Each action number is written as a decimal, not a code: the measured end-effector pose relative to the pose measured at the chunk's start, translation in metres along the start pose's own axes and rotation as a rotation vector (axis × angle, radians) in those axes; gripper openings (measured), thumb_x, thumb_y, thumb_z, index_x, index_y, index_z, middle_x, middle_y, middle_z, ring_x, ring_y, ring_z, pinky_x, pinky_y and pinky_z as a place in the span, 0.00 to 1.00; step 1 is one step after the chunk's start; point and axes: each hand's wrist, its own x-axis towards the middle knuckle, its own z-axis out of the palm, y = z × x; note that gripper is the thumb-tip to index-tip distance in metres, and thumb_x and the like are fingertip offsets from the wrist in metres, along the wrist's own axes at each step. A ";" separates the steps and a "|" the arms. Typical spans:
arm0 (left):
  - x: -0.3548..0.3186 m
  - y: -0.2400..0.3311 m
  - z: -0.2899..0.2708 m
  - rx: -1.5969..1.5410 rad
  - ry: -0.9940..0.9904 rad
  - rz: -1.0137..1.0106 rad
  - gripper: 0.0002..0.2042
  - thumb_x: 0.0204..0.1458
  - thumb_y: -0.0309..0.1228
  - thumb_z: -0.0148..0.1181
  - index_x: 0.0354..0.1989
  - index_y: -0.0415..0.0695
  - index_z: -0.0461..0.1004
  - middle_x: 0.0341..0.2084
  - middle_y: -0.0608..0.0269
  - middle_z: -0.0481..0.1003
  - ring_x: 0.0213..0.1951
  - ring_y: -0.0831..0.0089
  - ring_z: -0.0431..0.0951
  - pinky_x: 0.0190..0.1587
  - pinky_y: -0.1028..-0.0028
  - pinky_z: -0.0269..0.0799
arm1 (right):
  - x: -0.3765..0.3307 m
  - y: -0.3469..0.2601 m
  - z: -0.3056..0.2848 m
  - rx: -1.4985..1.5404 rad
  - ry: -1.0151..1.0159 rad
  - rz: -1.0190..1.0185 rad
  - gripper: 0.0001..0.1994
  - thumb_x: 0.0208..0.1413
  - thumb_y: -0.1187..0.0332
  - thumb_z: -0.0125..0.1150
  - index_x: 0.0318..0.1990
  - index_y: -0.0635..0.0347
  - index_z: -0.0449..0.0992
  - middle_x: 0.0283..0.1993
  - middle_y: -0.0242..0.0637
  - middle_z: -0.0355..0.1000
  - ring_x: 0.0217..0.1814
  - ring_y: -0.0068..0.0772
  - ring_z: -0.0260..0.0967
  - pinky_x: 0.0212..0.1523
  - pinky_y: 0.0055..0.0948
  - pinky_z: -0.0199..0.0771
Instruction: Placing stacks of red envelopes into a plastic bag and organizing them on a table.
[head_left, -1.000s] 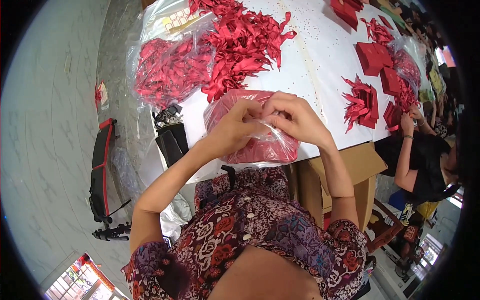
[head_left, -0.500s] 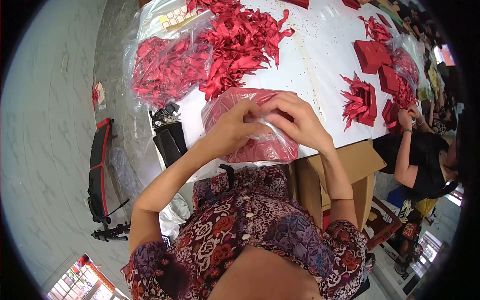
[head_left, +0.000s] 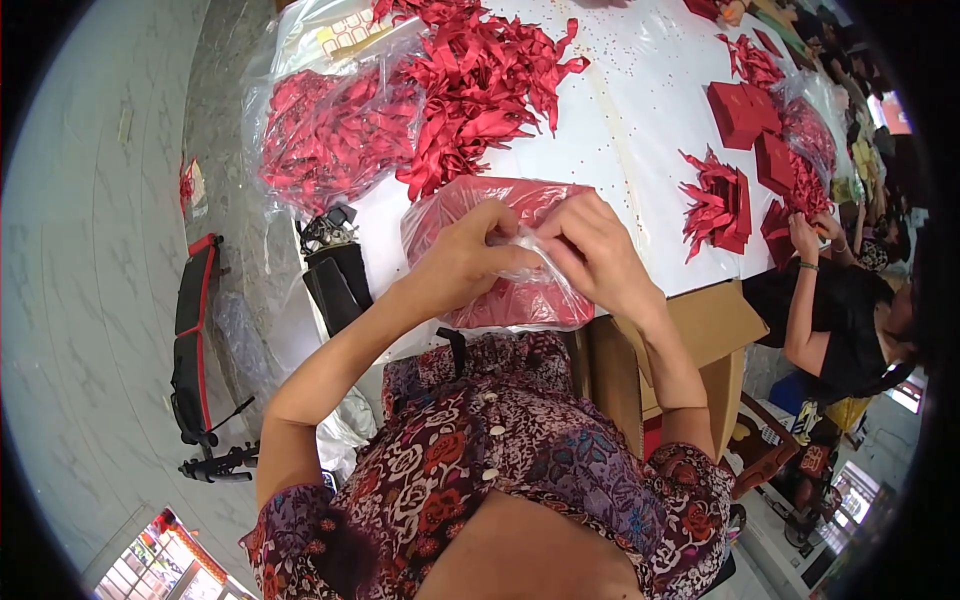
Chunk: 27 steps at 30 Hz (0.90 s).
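Observation:
A clear plastic bag [head_left: 560, 290] with red contents lies at the table's near edge, right in front of me. My left hand [head_left: 475, 255] pinches the gathered plastic in the middle of the bag's top. Close against it, my right hand [head_left: 598, 250] has its fingers curled in on the same bunched plastic. The fingertips of both hands nearly meet there. Through the film the red contents look flat and smooth, but their exact kind is hard to make out.
Beyond the bag lies a heap of red ribbons [head_left: 480, 90], beside a clear bag of ribbons [head_left: 335, 140]. Black pouches [head_left: 338, 285] sit left. Red boxes [head_left: 742, 112] stand right, near a co-worker's hands [head_left: 805, 238]. An open cardboard box [head_left: 690, 335] is below the table edge.
My right hand's fingers have closed in on the bunched plastic, where they were spread wider before. My left hand has kept nearly the same place and grip.

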 end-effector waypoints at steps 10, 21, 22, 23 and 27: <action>0.001 0.000 0.005 0.014 0.027 0.055 0.21 0.36 0.14 0.59 0.38 0.54 0.82 0.35 0.60 0.68 0.36 0.64 0.74 0.38 0.71 0.73 | 0.016 0.002 -0.010 0.011 -0.067 0.086 0.07 0.52 0.71 0.62 0.37 0.61 0.76 0.33 0.40 0.71 0.38 0.42 0.70 0.40 0.36 0.69; 0.001 0.004 -0.002 0.078 -0.023 0.052 0.22 0.37 0.15 0.60 0.41 0.55 0.81 0.33 0.62 0.68 0.35 0.66 0.73 0.35 0.73 0.72 | 0.020 0.004 0.012 0.404 0.114 0.357 0.04 0.60 0.72 0.58 0.35 0.64 0.74 0.28 0.28 0.71 0.30 0.15 0.64 0.30 0.20 0.64; 0.001 0.005 -0.001 0.114 -0.015 0.065 0.22 0.38 0.16 0.60 0.42 0.55 0.81 0.33 0.63 0.68 0.34 0.67 0.73 0.34 0.73 0.71 | 0.020 0.002 0.015 0.342 0.162 0.363 0.04 0.59 0.72 0.57 0.34 0.63 0.72 0.26 0.33 0.70 0.26 0.23 0.66 0.29 0.24 0.66; 0.000 0.006 -0.001 0.112 -0.015 0.065 0.22 0.38 0.16 0.60 0.42 0.55 0.81 0.33 0.63 0.68 0.34 0.67 0.73 0.34 0.73 0.71 | 0.021 0.001 0.018 0.280 0.211 0.370 0.04 0.59 0.72 0.57 0.34 0.63 0.71 0.24 0.39 0.70 0.22 0.30 0.68 0.27 0.28 0.67; 0.003 0.011 -0.007 0.112 0.007 0.103 0.20 0.39 0.20 0.61 0.42 0.57 0.80 0.31 0.66 0.66 0.35 0.67 0.69 0.37 0.70 0.67 | 0.025 0.001 0.025 0.157 0.249 0.362 0.04 0.60 0.72 0.55 0.35 0.62 0.70 0.22 0.40 0.70 0.22 0.34 0.69 0.26 0.31 0.68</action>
